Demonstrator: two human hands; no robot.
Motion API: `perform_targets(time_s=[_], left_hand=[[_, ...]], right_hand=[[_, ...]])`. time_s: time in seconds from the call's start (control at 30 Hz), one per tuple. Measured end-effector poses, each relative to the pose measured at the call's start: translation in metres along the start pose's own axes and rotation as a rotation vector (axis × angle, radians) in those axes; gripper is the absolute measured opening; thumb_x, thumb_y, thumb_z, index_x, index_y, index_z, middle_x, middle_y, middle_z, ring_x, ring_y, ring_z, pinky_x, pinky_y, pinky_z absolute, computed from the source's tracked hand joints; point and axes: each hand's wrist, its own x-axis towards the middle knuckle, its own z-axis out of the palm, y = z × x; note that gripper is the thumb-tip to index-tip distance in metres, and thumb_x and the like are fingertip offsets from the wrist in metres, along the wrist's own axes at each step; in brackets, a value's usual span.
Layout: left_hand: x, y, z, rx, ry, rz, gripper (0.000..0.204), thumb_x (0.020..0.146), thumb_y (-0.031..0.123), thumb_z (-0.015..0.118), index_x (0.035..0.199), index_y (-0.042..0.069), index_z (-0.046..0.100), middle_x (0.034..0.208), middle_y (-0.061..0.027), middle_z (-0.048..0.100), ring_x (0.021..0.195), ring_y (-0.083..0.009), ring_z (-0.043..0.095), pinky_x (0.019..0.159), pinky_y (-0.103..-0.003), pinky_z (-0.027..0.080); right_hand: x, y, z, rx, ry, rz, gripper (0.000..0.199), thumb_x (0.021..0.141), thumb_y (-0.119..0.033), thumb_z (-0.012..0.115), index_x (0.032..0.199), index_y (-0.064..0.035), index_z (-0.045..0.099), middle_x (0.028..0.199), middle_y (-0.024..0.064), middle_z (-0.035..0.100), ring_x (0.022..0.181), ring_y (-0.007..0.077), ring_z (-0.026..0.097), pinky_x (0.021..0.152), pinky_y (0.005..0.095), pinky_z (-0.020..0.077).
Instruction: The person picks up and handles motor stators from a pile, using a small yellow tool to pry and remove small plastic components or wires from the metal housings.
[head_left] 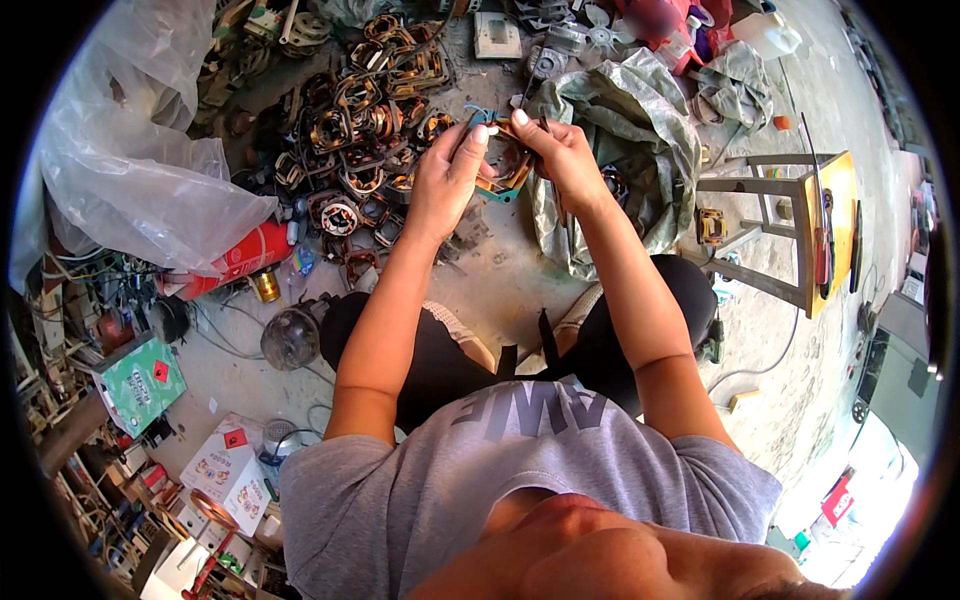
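Observation:
Out in front of me, both hands grip a motor stator (518, 176), a ring-like frame with orange-yellow and teal parts around an open middle. My left hand (448, 180) is closed on its left side, the thumb pointing up along it. On the other side, my right hand (572, 168) pinches its upper right edge between thumb and curled fingers. Thin blue strands (480, 112) stick out near the left fingertips. Dark slim pieces show beside the fingers of each hand; what they are I cannot make out. My fingers hide part of the stator.
A heap of similar stators (375, 125) lies left of my hands. On the right stand an open grey-green sack (650, 130) and a yellow-topped stool (830, 225) with tools on it. Clear plastic sheeting (130, 130) covers the far left, beside a red cylinder (245, 255).

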Motion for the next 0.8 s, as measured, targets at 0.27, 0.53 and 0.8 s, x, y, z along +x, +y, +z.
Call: perform_targets(time_s=[0.27, 0.53, 0.8], left_hand=[[0.003, -0.014, -0.001, -0.276, -0.030, -0.099, 0.036, 0.098, 0.037, 0.044, 0.098, 0.003, 0.055, 0.078, -0.0003, 0.051, 0.074, -0.0118, 0.056, 0.070, -0.026, 0.046], [0.007, -0.017, -0.007, -0.350, -0.090, -0.085, 0.034, 0.097, 0.038, 0.046, 0.094, 0.006, 0.053, 0.080, 0.0011, 0.047, 0.079, -0.0102, 0.052, 0.068, -0.024, 0.044], [0.009, -0.015, -0.005, -0.491, -0.081, -0.145, 0.032, 0.096, 0.038, 0.050, 0.099, 0.007, 0.054, 0.082, 0.0022, 0.045, 0.079, -0.0089, 0.046, 0.069, -0.023, 0.041]], right_hand=[[-0.003, -0.014, -0.006, -0.099, -0.093, 0.142, 0.032, 0.088, -0.036, 0.064, 0.092, -0.0041, 0.067, 0.077, -0.0030, 0.061, 0.064, 0.0041, 0.047, 0.055, 0.0223, 0.0377], [0.001, -0.018, -0.014, 0.123, -0.281, 0.200, 0.033, 0.090, -0.026, 0.062, 0.114, -0.0044, 0.057, 0.094, 0.0000, 0.065, 0.055, -0.0003, 0.036, 0.045, 0.0160, 0.0256], [-0.004, -0.017, -0.004, -0.085, -0.149, 0.024, 0.045, 0.084, -0.029, 0.070, 0.117, -0.0027, 0.057, 0.082, -0.0021, 0.061, 0.055, 0.0005, 0.037, 0.046, 0.0172, 0.0279]])
